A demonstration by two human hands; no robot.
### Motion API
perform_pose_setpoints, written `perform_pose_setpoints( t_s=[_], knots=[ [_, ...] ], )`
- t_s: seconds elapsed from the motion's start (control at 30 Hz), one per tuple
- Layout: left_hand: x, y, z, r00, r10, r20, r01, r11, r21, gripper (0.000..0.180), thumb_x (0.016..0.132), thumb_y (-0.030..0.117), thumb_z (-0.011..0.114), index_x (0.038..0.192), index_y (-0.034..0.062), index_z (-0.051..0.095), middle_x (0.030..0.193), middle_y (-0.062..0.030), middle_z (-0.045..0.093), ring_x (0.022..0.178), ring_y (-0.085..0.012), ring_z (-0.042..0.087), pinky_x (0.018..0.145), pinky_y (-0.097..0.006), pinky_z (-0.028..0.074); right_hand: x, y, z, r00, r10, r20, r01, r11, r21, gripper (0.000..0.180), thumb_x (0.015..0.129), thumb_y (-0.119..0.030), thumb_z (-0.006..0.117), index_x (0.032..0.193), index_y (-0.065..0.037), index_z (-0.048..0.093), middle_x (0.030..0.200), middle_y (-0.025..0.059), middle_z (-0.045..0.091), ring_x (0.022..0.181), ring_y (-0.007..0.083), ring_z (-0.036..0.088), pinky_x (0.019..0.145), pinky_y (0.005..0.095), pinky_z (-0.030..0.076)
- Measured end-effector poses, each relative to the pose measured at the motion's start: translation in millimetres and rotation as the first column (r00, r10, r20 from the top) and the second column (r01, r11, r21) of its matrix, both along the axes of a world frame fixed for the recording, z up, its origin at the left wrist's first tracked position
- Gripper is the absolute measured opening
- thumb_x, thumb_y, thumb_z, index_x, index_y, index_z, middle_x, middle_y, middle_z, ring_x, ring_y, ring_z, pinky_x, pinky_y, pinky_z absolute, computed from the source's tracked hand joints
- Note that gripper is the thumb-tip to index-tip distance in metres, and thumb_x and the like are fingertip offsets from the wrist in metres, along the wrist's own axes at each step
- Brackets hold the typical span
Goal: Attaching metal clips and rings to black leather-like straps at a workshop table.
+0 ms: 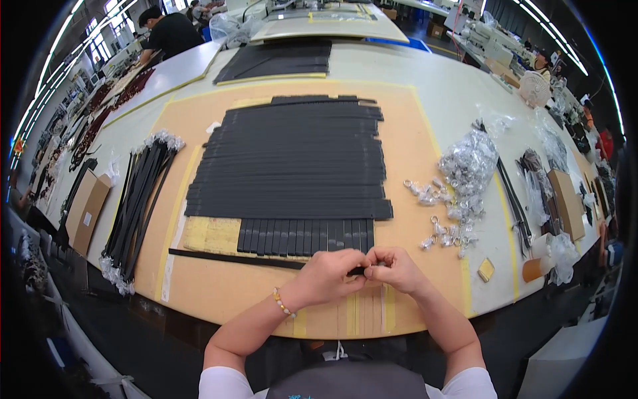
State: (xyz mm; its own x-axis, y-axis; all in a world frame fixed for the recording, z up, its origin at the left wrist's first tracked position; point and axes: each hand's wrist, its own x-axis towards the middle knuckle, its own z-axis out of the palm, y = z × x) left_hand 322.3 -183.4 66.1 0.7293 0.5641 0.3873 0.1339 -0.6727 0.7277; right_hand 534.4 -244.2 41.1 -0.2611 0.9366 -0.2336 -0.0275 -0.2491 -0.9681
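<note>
"When looking at the fingertips, what to see held?"

"Pinched between the fingertips of the left hand point(335, 272) and those of the right hand point(397, 269): apparently one end of a black strip point(232, 257). Seems to pass beneath the left palm and trail away leftward from the fingers, lying flat."

"Closed on both sides, then?"

"Closed, yes, and nearly meeting, thumb facing thumb. Impossible to make out any fitting on the held end, too well covered by the fingers."

"And how far along?"

"Partway, to judge by looks. Well left of the fingers, count as likely done a bundle of black straps point(143, 193), wrapped in clear plastic at both ends. Beyond the fingers, count as probably left a broad layer of black strips point(286, 153), laid side by side and bare. Closer, just past the knuckles, note also a row of short black pieces point(306, 237)."

"Any fittings remaining?"

"Plenty. Right of the fingers, find loose wrapped fittings point(432, 193), metal-looking, scattered; just past those, a big plastic-wrapped clump point(468, 163). Nearer the right wrist, a small yellow block point(486, 269), untouched."
</note>
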Motion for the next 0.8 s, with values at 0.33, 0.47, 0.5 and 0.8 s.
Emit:
perform_pose_setpoints(
  t_s=[0.33,0.47,0.5,0.8],
  knots=[
    [0.0,8.1,-4.2,1.000,0.004,0.017,-0.001,0.977,-0.213,0.023,0.076,0.006,0.079,0.092,0.0017,0.064,0.080,-0.0086,0.070,0.070,-0.0162,0.070,0.063,-0.027,0.056,6.4,7.5,12.8,0.987,0.031,-0.160,-0.051,0.991,-0.122,0.017,0.090,-0.019,0.074,0.088,-0.004,0.066,0.080,-0.0022,0.062,0.074,0.0061,0.056,0.069,0.0240,0.044],
    [-2.0,5.8,-2.4,1.000,-0.006,0.020,0.011,0.967,-0.255,0.023,0.075,0.006,0.079,0.092,0.0013,0.064,0.080,-0.0072,0.070,0.070,-0.0140,0.070,0.064,-0.025,0.056,5.9,4.5,15.8,0.983,0.064,-0.171,-0.085,0.989,-0.120,0.022,0.090,-0.023,0.077,0.088,-0.004,0.066,0.081,-0.0014,0.063,0.073,0.0064,0.055,0.068,0.0243,0.045],
    [-2.6,4.4,-0.9,1.000,-0.011,0.027,0.018,0.961,-0.277,0.023,0.075,0.005,0.079,0.092,0.0012,0.064,0.079,-0.0071,0.070,0.070,-0.0130,0.070,0.063,-0.025,0.056,5.7,3.5,16.2,0.983,0.064,-0.172,-0.087,0.989,-0.124,0.022,0.090,-0.023,0.077,0.088,-0.004,0.066,0.081,-0.0014,0.063,0.073,0.0064,0.055,0.068,0.0243,0.045],
    [-2.6,3.4,-4.4,0.998,-0.022,0.052,0.036,0.955,-0.293,0.022,0.074,0.002,0.077,0.092,0.0007,0.064,0.078,-0.0071,0.070,0.068,-0.0119,0.068,0.060,-0.025,0.054,4.6,3.1,18.0,0.984,0.075,-0.159,-0.094,0.989,-0.116,0.025,0.089,-0.025,0.079,0.088,-0.004,0.066,0.080,-0.0006,0.064,0.074,0.0069,0.056,0.068,0.0244,0.046]
  ],
)
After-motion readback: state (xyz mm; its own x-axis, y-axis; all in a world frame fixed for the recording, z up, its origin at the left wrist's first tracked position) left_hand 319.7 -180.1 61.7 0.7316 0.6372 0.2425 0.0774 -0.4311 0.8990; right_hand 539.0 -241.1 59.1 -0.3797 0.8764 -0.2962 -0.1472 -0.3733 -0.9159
